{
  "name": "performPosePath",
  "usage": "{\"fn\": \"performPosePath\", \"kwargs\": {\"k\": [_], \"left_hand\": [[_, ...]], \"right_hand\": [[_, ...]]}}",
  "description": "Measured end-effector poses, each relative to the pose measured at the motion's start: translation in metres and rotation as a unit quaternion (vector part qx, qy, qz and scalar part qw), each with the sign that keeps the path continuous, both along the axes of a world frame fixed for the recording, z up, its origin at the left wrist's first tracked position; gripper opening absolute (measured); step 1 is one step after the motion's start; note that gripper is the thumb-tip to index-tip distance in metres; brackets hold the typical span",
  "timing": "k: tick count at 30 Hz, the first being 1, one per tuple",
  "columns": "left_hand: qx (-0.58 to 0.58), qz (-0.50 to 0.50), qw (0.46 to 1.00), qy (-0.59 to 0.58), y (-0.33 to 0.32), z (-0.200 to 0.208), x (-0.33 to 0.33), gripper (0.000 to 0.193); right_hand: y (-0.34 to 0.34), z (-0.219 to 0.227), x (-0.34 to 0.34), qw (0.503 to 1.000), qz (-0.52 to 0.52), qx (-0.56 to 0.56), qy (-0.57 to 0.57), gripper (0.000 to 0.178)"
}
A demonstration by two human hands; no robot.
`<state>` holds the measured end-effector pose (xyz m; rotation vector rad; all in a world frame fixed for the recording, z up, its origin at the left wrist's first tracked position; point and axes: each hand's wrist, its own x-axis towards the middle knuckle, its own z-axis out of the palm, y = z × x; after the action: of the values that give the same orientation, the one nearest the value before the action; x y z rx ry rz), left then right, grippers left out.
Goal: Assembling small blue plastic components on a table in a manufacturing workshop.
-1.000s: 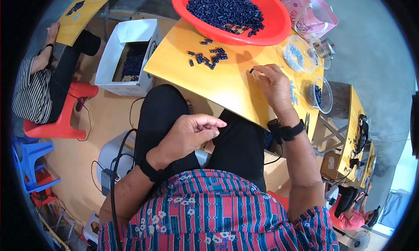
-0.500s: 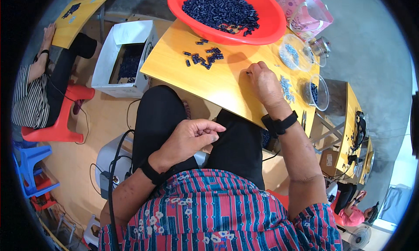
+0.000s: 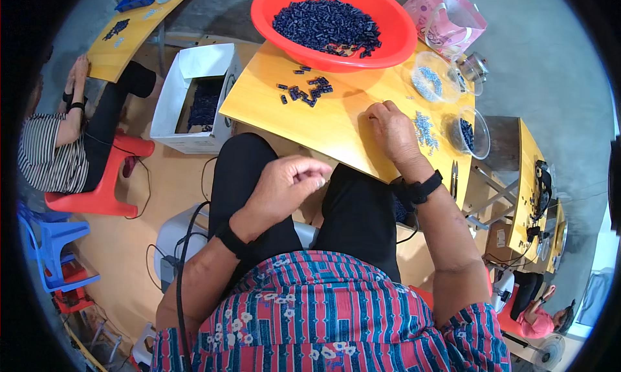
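My right hand [image 3: 392,132] rests low over the yellow table [image 3: 291,126], with fingers bent and drawn together. Whatever lies between its fingertips is hidden. Just right of it is a scatter of small pale metal-looking pieces [image 3: 424,129]. Above my lap hangs my left hand [image 3: 279,186], fingers curled toward the thumb in a pinch; anything in it is too small to make out. Several small dark plastic pieces [image 3: 309,92] lie loose on the table, left of my right hand. Behind them stands a wide red basin [image 3: 336,63] heaped with more dark pieces [image 3: 323,26].
Two clear round tubs [image 3: 480,153] stand at the table's right side. Dark-tipped tweezers or snips [image 3: 455,178] lie nearby. A pink bag [image 3: 446,29] is at the back right. A white box [image 3: 184,139] sits left of the table. Another person [image 3: 55,145] sits far left.
The view has shifted slightly. My left hand has lifted a little and its fingers have curled more. The dark bit at my right fingertips no longer shows.
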<state>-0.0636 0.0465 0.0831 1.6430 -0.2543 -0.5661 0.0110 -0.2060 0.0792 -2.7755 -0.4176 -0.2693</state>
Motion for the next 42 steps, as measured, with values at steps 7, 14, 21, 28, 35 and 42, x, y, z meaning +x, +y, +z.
{"fn": "performPosePath", "kwargs": {"k": [7,14,21,28,35,42], "left_hand": [[0.201,0.104,0.916,-0.332,0.000,0.002,0.041,0.026],[0.277,0.138,0.852,-0.422,-0.012,0.000,0.078,0.029],[0.313,0.144,0.856,-0.385,-0.010,-0.019,0.092,0.020],[0.293,0.154,0.860,-0.388,-0.013,-0.018,0.093,0.014],[0.283,0.144,0.858,-0.404,-0.010,-0.018,0.085,0.013],[-0.048,0.149,0.983,-0.096,-0.021,0.001,0.042,0.010]], "right_hand": [[-0.009,-0.010,0.003,0.990,-0.011,0.140,-0.004,0.023],[-0.001,0.002,-0.017,0.976,-0.050,0.213,-0.010,0.023],[-0.002,0.002,-0.032,0.960,-0.065,0.271,0.040,0.024],[-0.007,-0.005,-0.037,0.953,-0.066,0.294,0.032,0.025],[0.001,0.003,-0.047,0.952,-0.075,0.297,0.025,0.021],[0.034,0.015,-0.070,0.879,-0.048,0.467,0.082,0.022]]}}
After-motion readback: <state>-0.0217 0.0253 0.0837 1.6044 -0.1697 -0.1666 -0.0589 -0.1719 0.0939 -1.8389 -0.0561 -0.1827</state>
